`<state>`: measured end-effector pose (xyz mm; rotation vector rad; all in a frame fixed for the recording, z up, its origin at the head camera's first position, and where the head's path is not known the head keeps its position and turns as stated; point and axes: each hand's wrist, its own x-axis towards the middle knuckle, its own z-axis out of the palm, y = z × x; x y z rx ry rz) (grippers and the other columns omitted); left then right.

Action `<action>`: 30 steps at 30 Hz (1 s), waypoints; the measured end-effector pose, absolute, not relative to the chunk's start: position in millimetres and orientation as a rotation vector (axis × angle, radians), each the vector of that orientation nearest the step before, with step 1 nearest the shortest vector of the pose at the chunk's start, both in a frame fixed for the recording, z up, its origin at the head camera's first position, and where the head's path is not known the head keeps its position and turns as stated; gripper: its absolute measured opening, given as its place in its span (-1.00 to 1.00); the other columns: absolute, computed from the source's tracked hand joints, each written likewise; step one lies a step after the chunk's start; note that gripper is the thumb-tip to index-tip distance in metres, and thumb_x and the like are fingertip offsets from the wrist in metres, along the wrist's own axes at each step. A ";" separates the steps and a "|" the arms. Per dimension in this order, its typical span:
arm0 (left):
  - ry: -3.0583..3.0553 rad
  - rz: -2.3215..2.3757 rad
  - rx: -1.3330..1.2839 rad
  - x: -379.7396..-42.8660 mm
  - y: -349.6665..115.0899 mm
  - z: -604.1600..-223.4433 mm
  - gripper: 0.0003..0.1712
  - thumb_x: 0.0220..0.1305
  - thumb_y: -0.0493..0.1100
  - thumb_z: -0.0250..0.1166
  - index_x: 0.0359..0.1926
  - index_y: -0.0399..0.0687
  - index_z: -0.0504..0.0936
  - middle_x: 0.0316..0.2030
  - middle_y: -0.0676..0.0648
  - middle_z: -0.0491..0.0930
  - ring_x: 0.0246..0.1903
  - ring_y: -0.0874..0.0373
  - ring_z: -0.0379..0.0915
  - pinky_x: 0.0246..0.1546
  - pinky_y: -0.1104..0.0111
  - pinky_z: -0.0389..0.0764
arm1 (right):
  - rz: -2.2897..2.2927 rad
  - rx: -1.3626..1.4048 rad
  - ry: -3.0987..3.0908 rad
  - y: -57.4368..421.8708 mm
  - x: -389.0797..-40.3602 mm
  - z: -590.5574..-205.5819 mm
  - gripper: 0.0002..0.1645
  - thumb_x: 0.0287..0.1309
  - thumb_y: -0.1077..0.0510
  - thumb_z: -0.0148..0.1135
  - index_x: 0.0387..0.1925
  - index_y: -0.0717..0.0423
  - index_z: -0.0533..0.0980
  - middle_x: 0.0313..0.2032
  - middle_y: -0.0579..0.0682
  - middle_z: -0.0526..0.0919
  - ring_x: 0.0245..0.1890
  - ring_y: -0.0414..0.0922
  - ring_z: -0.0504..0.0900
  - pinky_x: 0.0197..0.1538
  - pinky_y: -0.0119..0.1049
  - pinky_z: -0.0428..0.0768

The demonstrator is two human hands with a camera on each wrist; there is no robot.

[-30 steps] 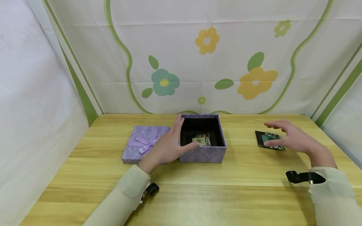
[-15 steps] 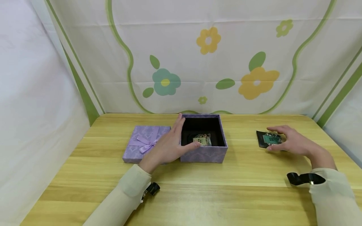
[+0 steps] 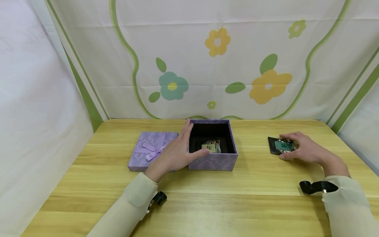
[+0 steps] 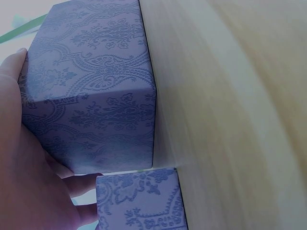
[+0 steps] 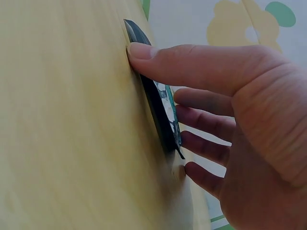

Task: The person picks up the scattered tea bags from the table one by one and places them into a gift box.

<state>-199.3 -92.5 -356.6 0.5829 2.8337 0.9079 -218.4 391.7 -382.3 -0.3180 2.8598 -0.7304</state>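
A purple patterned gift box stands uncovered near the back of the table, black inside. My left hand rests against its near left corner, the fingers straight along the left wall and the thumb at the front rim. Inside lies a small packet with a pale yellow label. Far to the right, my right hand pinches a flat black packet with a green label, thumb at its near edge and fingers at the far edge. In the right wrist view this packet appears edge-on, close to the tabletop.
Left of the box lies its purple lid, with a ribbon bow, partly behind my left hand. The wooden table ends at a flower-printed cloth at the back. White cloth also hangs on both sides.
My right hand has come in closer round the black packet; its thumb has moved from over the packet to the near edge. The left hand stays at the box.
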 end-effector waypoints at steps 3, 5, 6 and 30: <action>2.833 0.913 0.585 -199.2 -92.6 -356.5 0.35 0.24 0.72 0.12 0.73 0.34 -0.37 0.65 0.40 -0.59 0.50 -0.15 0.38 0.26 -0.11 0.59 | -0.724 -0.317 2.862 391.4 -218.0 -382.1 0.15 0.14 -0.15 0.60 0.55 0.34 0.28 0.45 0.56 0.15 0.24 0.42 0.33 0.15 0.38 0.40; 2.832 0.917 0.586 -199.2 -92.6 -356.6 0.34 0.24 0.71 0.12 0.74 0.34 -0.37 0.65 0.40 -0.59 0.52 -0.15 0.36 0.27 -0.12 0.58 | -0.726 -0.315 2.860 391.1 -217.6 -381.7 0.13 0.14 -0.15 0.60 0.53 0.33 0.31 0.43 0.55 0.16 0.22 0.40 0.35 0.14 0.36 0.41; 2.832 0.916 0.585 -199.2 -92.7 -356.7 0.35 0.24 0.72 0.12 0.73 0.35 -0.37 0.65 0.40 -0.59 0.52 -0.15 0.36 0.27 -0.11 0.59 | -0.728 -0.314 2.858 391.0 -217.4 -381.6 0.11 0.15 -0.16 0.60 0.53 0.32 0.32 0.43 0.54 0.16 0.21 0.39 0.36 0.13 0.35 0.42; 2.846 0.907 0.597 -199.4 -93.1 -357.6 0.39 0.18 0.79 0.06 0.74 0.32 -0.36 0.66 0.36 -0.57 0.43 -0.12 0.48 0.11 -0.03 0.67 | -0.739 -0.362 2.894 392.4 -219.6 -385.5 -0.10 0.14 -0.08 0.60 0.37 0.30 0.48 0.34 0.49 0.35 0.21 0.35 0.34 0.11 0.18 0.40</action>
